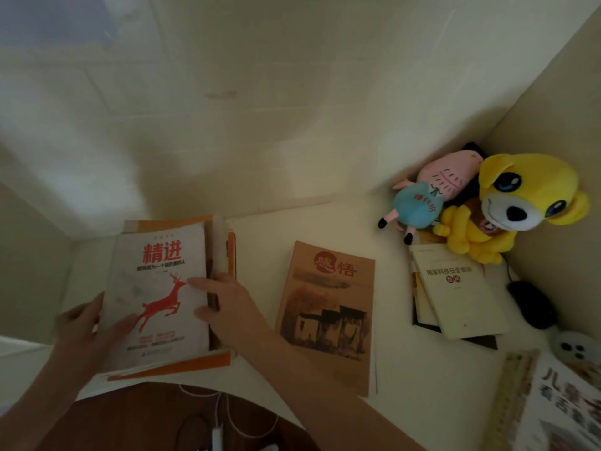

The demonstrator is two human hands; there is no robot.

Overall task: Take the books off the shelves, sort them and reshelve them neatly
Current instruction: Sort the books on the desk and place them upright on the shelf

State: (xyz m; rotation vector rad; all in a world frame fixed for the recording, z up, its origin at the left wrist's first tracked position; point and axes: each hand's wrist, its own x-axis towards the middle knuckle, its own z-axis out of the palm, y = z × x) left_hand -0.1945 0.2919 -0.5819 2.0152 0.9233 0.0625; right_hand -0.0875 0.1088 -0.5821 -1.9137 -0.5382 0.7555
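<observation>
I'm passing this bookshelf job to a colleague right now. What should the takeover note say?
Left hand: grips the left edge of the white deer book, thumb on its cover.
Right hand: fingers rest on the right edge of the same cover.
Books: the deer book tops the left stack. The brown book lies flat alone in the middle. The cream book tops a small pile beside the plush toys. Another book lies at the near right corner.
Done: books lie in separate flat piles.
Left: no book stands upright yet, so finish sorting and reshelve.
</observation>
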